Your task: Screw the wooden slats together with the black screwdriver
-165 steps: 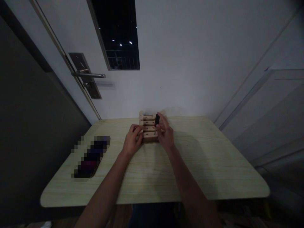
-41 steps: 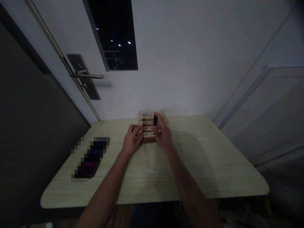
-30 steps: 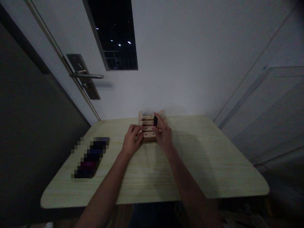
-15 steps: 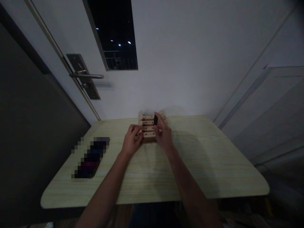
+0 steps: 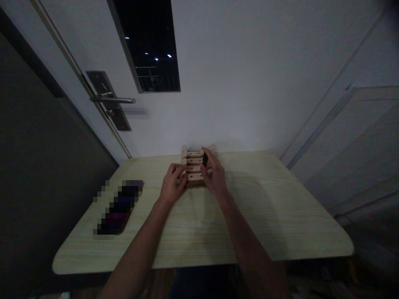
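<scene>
A small wooden rack of several slats (image 5: 193,165) lies at the far middle of a pale wooden table (image 5: 199,224). My left hand (image 5: 172,186) grips the rack's left near corner, fingers curled on it. My right hand (image 5: 214,176) is closed around a short screwdriver with a black handle (image 5: 205,159), held upright over the rack's right side. Its tip is hidden behind my fingers.
A pixelated dark object (image 5: 119,206) lies on the table's left part. A door with a metal lever handle (image 5: 112,100) stands at the left, against a white wall with a dark window (image 5: 152,45). Pale cabinet panels rise on the right.
The right hand with the black-handled screwdriver has shifted slightly left and lower over the rack since the oldest frame. The left hand keeps its hold on the rack.
</scene>
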Demonstrator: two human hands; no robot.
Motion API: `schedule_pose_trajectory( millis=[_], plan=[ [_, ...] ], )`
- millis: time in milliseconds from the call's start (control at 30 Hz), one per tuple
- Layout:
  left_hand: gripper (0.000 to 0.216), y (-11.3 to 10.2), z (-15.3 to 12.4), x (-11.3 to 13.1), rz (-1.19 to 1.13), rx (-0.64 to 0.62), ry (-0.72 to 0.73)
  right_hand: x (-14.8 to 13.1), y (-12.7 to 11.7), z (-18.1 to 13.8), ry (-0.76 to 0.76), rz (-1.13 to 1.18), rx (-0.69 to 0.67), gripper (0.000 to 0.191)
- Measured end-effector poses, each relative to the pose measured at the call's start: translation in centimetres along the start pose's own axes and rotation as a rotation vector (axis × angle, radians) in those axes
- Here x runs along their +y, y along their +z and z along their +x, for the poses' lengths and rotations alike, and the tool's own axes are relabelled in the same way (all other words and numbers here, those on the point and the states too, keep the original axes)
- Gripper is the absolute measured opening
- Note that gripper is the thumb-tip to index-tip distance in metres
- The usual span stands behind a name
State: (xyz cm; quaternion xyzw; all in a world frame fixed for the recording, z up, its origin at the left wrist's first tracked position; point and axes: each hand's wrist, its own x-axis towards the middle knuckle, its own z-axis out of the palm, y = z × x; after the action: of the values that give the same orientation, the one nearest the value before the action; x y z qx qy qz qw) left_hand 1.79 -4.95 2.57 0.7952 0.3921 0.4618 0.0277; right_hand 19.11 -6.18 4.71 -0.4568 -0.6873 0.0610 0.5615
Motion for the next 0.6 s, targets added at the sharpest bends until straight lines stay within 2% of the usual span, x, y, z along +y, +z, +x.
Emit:
schedule_pose_trajectory(
  millis=[200, 433, 600],
  plan=[
    [0.025, -0.12, 0.07, 0.25, -0.006, -0.01, -0.004, 0.1, 0.03, -0.09, -0.004, 0.035, -0.033, 0.044],
    [0.026, -0.08, 0.07, 0.14, -0.005, -0.015, -0.016, -0.18, 0.17, -0.01, 0.018, 0.066, 0.017, 0.049],
    [0.025, -0.08, 0.04, 0.11, -0.006, -0.029, -0.024, -0.23, 0.37, -0.06, 0.018, 0.027, 0.028, 0.045]
  ],
)
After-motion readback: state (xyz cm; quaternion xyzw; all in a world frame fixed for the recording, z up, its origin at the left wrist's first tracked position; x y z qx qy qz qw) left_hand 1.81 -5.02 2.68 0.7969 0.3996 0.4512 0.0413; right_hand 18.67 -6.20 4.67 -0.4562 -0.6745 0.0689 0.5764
